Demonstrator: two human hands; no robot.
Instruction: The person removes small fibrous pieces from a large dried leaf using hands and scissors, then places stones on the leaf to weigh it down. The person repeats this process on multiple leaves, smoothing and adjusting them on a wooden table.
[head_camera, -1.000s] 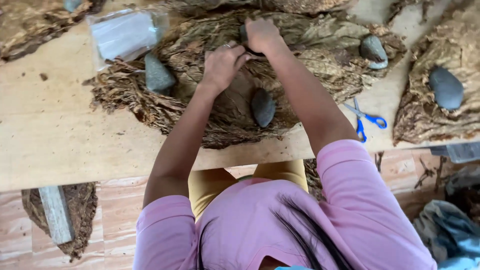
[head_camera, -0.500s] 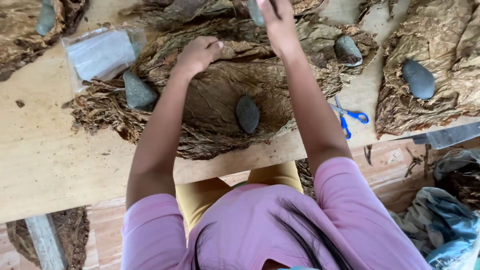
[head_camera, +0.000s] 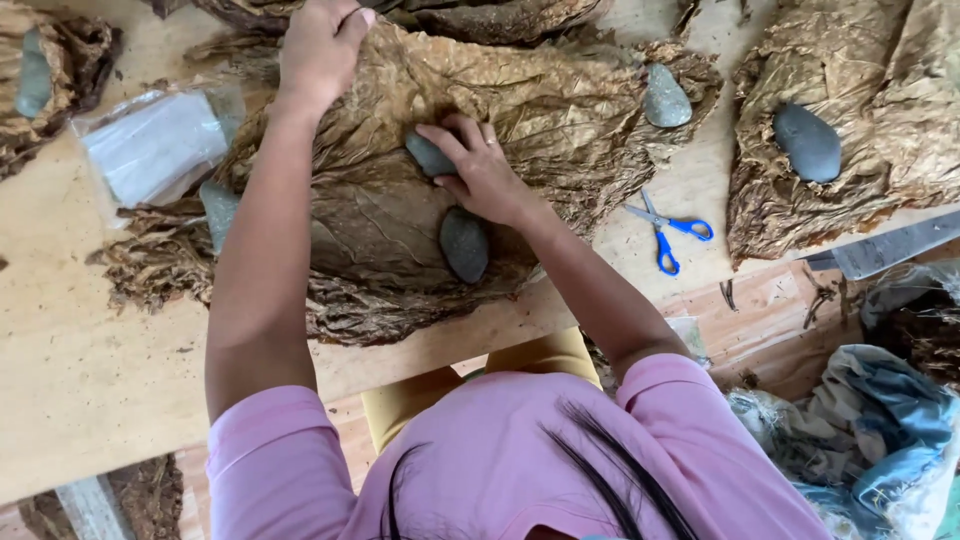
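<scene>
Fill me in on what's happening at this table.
A person in a pink shirt is spreading a big dried brown leaf over a pile on a wooden table. The left hand grips the leaf's far edge; the right hand presses a grey stone onto it. Another stone lies nearer. Blue scissors lie to the right.

Dry, wrinkled matt leaf is lying on the bare wooden table; smooth grey stone is resting on it.
</scene>
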